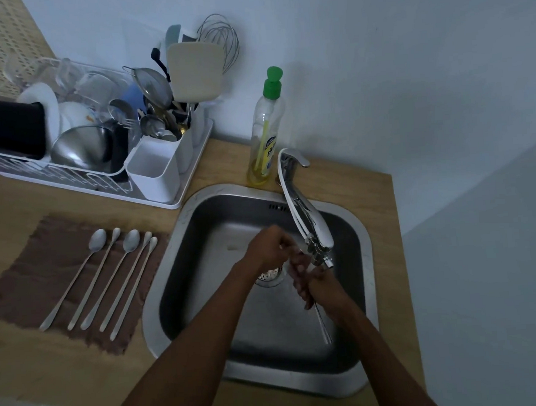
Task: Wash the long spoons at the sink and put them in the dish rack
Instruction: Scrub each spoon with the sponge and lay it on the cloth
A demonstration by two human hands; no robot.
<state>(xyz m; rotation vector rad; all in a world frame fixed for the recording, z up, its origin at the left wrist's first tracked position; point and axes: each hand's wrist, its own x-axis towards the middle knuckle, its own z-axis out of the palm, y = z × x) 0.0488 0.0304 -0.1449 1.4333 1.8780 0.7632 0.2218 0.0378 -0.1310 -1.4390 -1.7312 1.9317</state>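
Several thin long-handled metal spoons (322, 326) are held bunched in the right hand (317, 286), closed around the stems under the chrome swivel faucet (306, 222). The bowl ends are pinched and rubbed by the left hand (270, 248), fingers closed on them. Both are over the square stainless steel sink (170, 273), just at 1 o'clock of the round drain strainer (270, 274). Exact spoon count in the grip cannot be told; handle tips poke out toward 6 o'clock.

Five more long slim metal spoons (107, 277) lie side by side on a brown cloth mat (41, 250) on the wooden counter (18, 363), at 9 o'clock of the sink, unwashed by the look of it.

Risks, judged:
- Wet thin stems held as a bundle; one could slip loose and drop into the basin.
- Water stream is not clearly seen; if running hard, splash onto the counter is possible.
- White wire dish rack (68, 172) at 11 o'clock is crowded; its white plastic cutlery holder (155, 172) has one free-looking front compartment, but long spoons may tip out or topple.

Writing: the clear dish soap bottle with green pump cap (266, 130), at 12 o'clock of the sink, carries a yellow and blue label; text is too small and blurred to be read. No other writing is seen.
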